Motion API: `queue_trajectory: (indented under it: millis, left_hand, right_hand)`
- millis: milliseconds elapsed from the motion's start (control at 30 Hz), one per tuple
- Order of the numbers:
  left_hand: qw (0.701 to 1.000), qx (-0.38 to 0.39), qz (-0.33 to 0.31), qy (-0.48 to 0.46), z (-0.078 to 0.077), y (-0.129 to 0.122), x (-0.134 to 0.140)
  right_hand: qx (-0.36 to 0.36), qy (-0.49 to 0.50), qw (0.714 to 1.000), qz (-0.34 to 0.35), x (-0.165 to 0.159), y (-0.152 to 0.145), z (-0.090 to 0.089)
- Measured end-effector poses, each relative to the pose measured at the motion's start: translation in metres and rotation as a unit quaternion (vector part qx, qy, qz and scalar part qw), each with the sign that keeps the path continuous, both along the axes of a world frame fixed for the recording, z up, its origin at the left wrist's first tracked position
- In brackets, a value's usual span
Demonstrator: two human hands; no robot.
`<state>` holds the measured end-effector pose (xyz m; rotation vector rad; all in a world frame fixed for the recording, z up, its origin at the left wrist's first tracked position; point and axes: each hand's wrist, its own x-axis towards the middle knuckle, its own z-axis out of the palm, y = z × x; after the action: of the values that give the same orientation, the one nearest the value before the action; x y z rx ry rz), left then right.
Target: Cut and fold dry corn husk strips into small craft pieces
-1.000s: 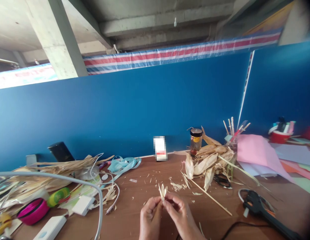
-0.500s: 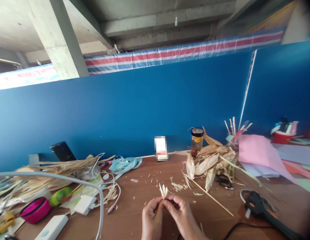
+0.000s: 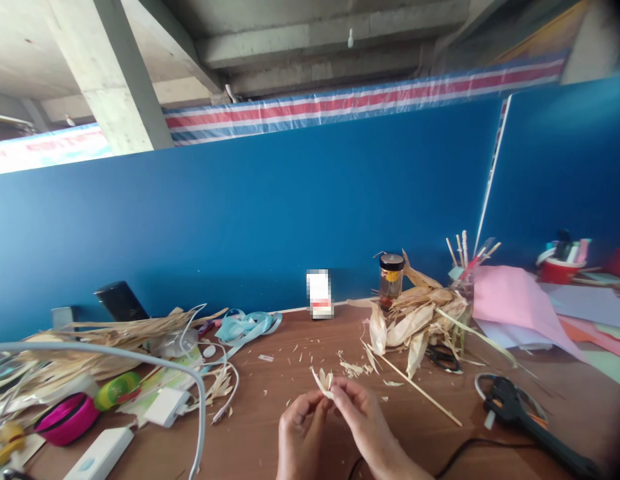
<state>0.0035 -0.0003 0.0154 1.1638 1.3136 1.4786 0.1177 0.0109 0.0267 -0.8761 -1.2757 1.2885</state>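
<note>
A small flower of pale corn husk petals point(image 3: 324, 382) stands up between my two hands, low in the middle of the view. My left hand point(image 3: 303, 427) pinches its base, which the fingers hide. With thumb and forefinger my right hand point(image 3: 357, 413) grips a petal on the flower's near right side. The petals fan apart, one long one leaning left. Just beyond the hands, husk scraps point(image 3: 355, 369) are scattered on the brown table point(image 3: 270, 387).
Dry corn husks point(image 3: 415, 327), a lidded jar point(image 3: 391, 280), a thin stick point(image 3: 420, 389) and a black glue gun point(image 3: 520, 413) lie to the right. On the left are a white cable point(image 3: 203, 400), a pink tape roll point(image 3: 67, 419) and blue ribbon point(image 3: 247, 327). A blue partition point(image 3: 290, 213) stands behind.
My right hand has shifted up along the flower, from its base to a petal. The petals have spread wider and tilted. My left hand stays at the base.
</note>
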Motion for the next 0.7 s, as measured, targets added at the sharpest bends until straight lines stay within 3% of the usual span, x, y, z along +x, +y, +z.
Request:
queue_trajectory:
  millis: [100,267,567,700]
  left_hand:
    - [0.997,0.039,-0.025,0.068,0.002,-0.001,-0.002]
    - [0.978,0.107,-0.01,0.177,0.002,-0.001,-0.007]
    - [0.978,0.082,-0.04,0.186,0.0,0.001,-0.006]
    - [0.97,0.114,-0.036,0.21,-0.001,0.002,-0.008]
  right_hand:
    - [-0.007,0.012,1.0,-0.007,0.001,-0.001,0.005]
    - [-0.004,0.025,1.0,0.0,0.003,-0.002,0.015]
    - [0.029,0.017,0.998,0.05,0.009,0.007,0.014]
    - [0.024,0.014,0.998,0.053,0.009,0.009,0.01]
